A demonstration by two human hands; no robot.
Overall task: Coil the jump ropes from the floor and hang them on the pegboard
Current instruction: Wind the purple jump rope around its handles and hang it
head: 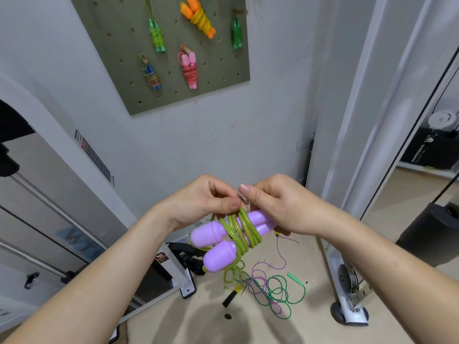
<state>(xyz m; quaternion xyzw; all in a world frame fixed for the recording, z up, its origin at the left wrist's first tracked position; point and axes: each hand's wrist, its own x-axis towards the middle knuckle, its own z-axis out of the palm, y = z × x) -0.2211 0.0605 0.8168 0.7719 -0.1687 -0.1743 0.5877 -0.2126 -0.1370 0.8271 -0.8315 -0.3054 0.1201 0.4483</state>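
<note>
Head: rope [231,234], left hand [198,202], right hand [280,207]

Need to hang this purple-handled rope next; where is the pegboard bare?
Bare: lower right of the pegboard, beside the pink bundle, below the dark green bundle; also the strip under the blue bundle. Crowded around the orange bundle.

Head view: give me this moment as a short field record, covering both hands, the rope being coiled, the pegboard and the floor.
left grip: pinches the green cord atop the wraps
right grip: holds the purple handles at their far end
winding: several turns around both handles, tail hanging below
pegboard: five coiled ropes hung
floor: thin green and purple ropes lying loose, tangled
</note>
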